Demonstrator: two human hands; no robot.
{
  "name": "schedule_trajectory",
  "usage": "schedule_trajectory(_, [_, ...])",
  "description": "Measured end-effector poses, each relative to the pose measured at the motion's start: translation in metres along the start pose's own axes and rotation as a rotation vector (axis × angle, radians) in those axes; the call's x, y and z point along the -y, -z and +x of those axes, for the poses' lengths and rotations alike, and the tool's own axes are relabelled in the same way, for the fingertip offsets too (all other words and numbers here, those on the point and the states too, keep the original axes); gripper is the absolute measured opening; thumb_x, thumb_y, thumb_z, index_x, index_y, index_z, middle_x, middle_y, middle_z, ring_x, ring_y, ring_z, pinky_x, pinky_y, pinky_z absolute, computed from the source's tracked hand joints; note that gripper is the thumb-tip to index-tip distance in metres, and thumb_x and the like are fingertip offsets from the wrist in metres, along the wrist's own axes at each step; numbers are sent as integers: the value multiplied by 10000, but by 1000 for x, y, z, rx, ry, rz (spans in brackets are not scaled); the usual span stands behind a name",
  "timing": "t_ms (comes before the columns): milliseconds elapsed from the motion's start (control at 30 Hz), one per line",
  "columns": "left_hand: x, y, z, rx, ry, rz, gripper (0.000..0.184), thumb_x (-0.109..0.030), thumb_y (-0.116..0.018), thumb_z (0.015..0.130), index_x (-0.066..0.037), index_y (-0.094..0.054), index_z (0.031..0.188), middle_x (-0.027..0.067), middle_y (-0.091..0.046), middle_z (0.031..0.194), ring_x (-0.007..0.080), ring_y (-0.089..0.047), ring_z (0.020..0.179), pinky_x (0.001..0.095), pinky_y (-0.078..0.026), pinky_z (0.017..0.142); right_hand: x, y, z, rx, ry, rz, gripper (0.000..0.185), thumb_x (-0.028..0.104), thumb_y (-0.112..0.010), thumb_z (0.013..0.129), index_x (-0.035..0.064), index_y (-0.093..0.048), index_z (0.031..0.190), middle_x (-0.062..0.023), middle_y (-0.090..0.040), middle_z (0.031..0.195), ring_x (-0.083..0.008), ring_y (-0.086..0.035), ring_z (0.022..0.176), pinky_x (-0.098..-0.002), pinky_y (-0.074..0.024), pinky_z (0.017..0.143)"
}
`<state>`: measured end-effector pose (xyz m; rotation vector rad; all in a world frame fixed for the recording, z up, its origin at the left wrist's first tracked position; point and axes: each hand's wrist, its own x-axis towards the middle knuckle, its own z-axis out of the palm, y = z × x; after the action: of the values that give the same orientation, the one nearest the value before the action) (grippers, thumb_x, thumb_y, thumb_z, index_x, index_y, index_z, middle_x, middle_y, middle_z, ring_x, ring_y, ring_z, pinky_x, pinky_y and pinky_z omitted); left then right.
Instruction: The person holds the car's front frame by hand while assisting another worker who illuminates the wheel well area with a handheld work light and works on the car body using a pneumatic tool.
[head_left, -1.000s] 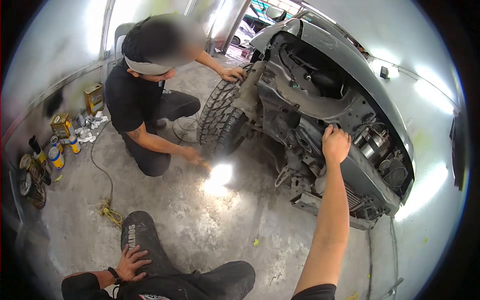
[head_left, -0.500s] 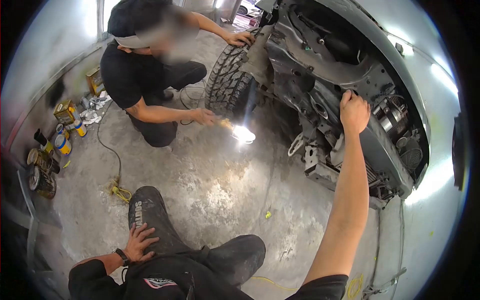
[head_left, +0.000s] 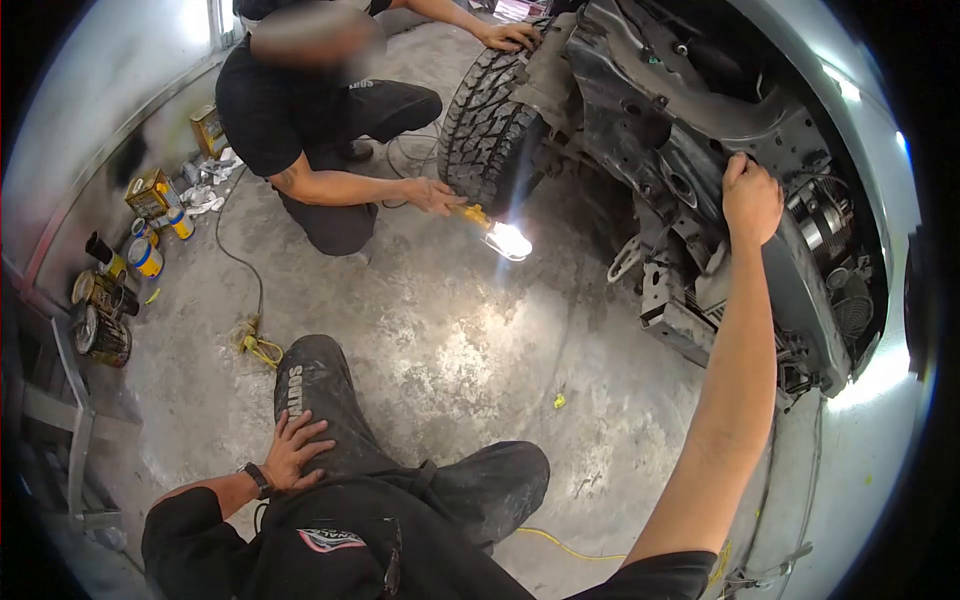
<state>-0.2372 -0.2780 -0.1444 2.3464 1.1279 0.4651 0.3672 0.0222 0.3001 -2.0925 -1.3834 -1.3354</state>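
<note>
My left hand point(head_left: 297, 450) lies flat with spread fingers on my dark trouser leg point(head_left: 345, 440). Out at the end of my stretched arm, my right hand point(head_left: 752, 200) has its fingers curled over the upper edge of the car's metal frame point(head_left: 790, 265), inside the exposed front end. A round silvery metal part point(head_left: 825, 222) sits just right of that hand. Left of it, the frame has an oval opening point(head_left: 680, 183). The tips of my right fingers are partly hidden.
A crouching co-worker point(head_left: 262, 105) rests one hand on the tire point(head_left: 485, 130) and holds a glowing work lamp point(head_left: 508, 240) low in the other. Cans point(head_left: 145, 258) stand along the left wall. A dark cord point(head_left: 250, 270) and a yellow cord point(head_left: 565, 545) cross the concrete floor.
My view has shifted, so the car, tire and co-worker appear farther right and my legs slightly higher. Both my hands keep their places on the leg and the frame.
</note>
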Motion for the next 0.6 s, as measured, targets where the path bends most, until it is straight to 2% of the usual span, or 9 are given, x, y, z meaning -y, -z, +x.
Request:
schedule_trajectory(267, [2,0,1,2,0,3,571,-473,-675,858,-246,-617,1378,100,-432,1570,404,-263,1511,698,-88,1197,-1,0,2,22,1,-13,510,395,-395,1029,47,-766,986,-164,-745,1041,-354,-680,1026,-464,-464,1018])
schedule_trajectory(367, [1,-1,0,1,2,3,572,-474,-677,854,-241,-619,1373,108,-435,1565,413,-267,1507,704,-90,1192,-4,-5,2,-37,7,43,522,428,-410,1025,64,-780,972,-196,-738,1008,-399,-669,1020,-476,-479,1000])
schedule_trajectory(567, [3,-2,0,0,-15,14,567,-465,-684,848,-237,-619,1363,112,-433,1565,425,-268,1504,713,-96,1184,-5,-3,4,38,-22,42,519,429,-411,1029,65,-779,983,-191,-739,1025,-387,-672,1022,-474,-478,1008])
schedule_trajectory(600, [2,-2,0,5,-11,18,568,-461,-688,845,-237,-619,1362,112,-432,1565,424,-267,1505,712,-95,1185,-6,-6,3,-38,3,48,512,409,-418,1020,52,-776,938,-188,-742,986,-386,-682,980,-475,-487,978])
